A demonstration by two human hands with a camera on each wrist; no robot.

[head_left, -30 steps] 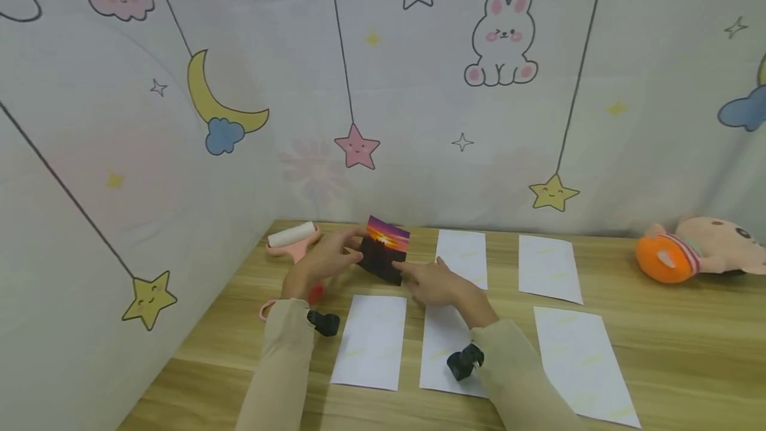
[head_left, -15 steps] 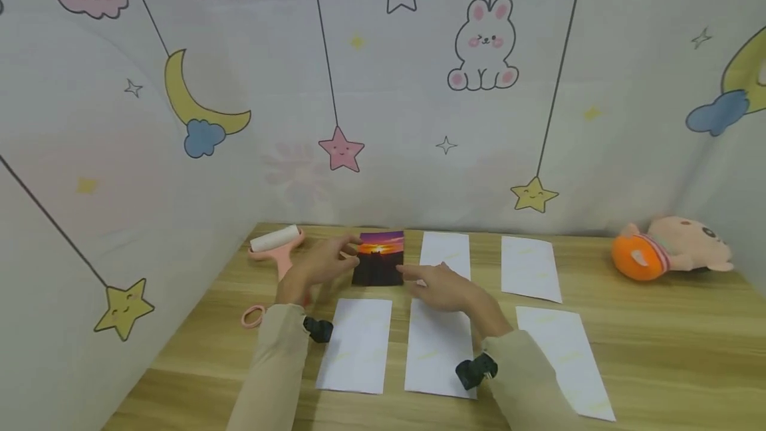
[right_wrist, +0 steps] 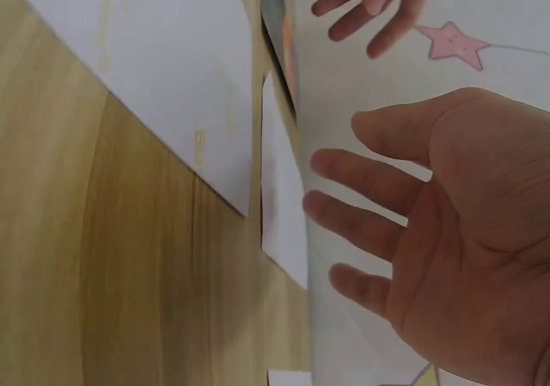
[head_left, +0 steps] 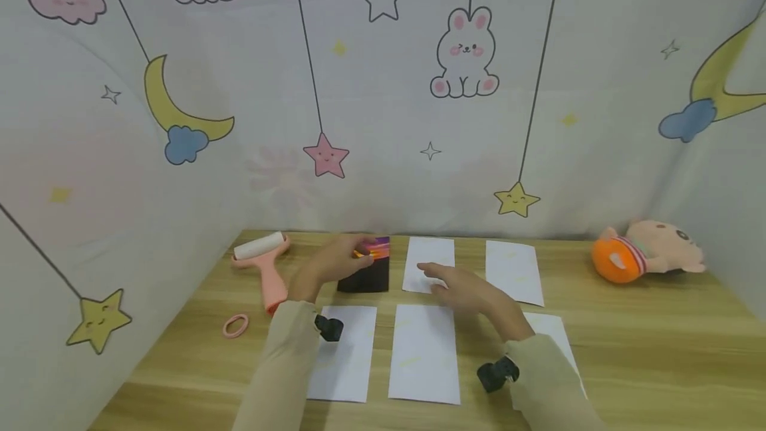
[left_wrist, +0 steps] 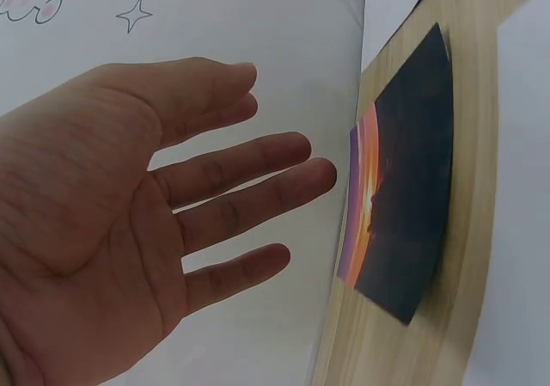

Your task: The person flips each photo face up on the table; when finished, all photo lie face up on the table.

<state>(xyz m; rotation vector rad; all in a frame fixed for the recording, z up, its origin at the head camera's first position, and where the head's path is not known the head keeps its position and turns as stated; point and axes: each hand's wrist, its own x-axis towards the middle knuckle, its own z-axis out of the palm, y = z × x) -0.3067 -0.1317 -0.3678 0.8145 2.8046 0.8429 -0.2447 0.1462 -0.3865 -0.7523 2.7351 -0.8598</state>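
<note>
Head view shows a flat, near-square photo print (head_left: 368, 279) lying by the back edge of the surface, toward its back left corner, with a smooth black lower part and bands of orange and purple above. The left hand (head_left: 339, 260) hovers over it, hiding its upper left part; in the left wrist view the fingers are extended and loosely parted, the palm is bare, and a gap separates the fingertips from the print, so nothing is held. The right hand (head_left: 465, 288) hangs over the middle, nearest to a white rectangular sheet (head_left: 419, 285) just right of the print; its fingers are likewise extended, slightly bent and apart, with nothing gripped.

Another thin white sheet (head_left: 513, 271) lies farther right along the back edge. Toward the front edge are three more paper rectangles, at left (head_left: 350, 371), middle (head_left: 423, 354) and right (head_left: 550, 330), the outer two partly covered by the sleeves. Faint yellow marks show on some of the paper.

Near the back left corner rests a pink T-shaped roller (head_left: 272, 278) with a white cylinder, and a pink ring (head_left: 235, 326) lies closer to the left edge. A rounded plush toy (head_left: 649, 255), peach and orange, lies toward the back right corner. The surface (head_left: 670, 351) has a streaked wood grain.
</note>
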